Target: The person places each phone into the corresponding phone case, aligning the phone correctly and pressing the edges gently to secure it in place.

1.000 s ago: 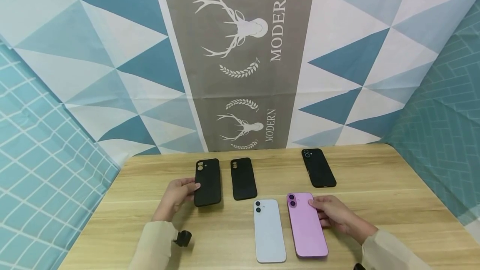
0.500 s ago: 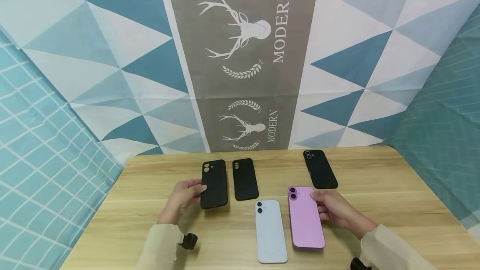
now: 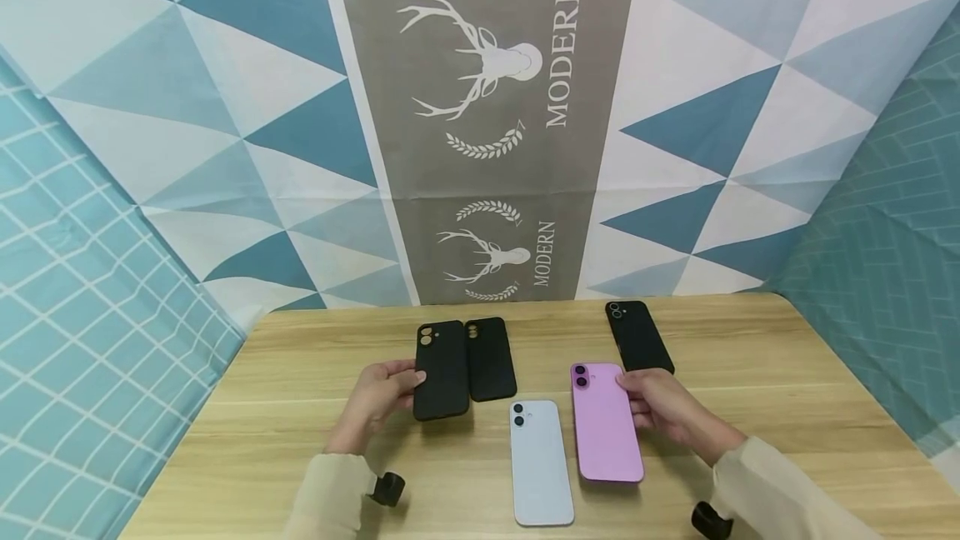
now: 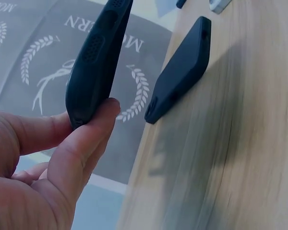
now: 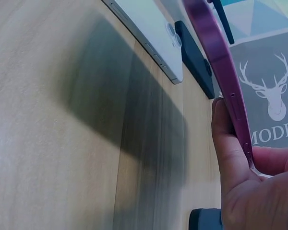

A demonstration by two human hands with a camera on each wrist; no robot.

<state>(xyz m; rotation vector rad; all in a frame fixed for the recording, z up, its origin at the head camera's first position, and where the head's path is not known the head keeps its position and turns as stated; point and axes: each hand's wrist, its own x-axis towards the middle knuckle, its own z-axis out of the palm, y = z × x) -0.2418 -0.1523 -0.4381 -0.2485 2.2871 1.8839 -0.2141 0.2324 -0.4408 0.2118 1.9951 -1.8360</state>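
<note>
Both hands have lifted and drawn inward since a second ago: the left hand (image 3: 378,394) pinches the black phone case (image 3: 441,369) above the bench (image 3: 750,373), while the right hand (image 3: 663,407) grips the purple phone (image 3: 606,423), raised, nearing the case.

Matt black case (image 3: 441,371), glossy purple phone (image 3: 606,423), smooth wood-grain table (image 3: 787,373), printed cloth backdrop (image 3: 675,107).

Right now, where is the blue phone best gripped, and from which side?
By its two long edges near the middle, coming from above. The blue phone lies flat, back up, on the table; the pink phone leaves little room on one side.
</note>
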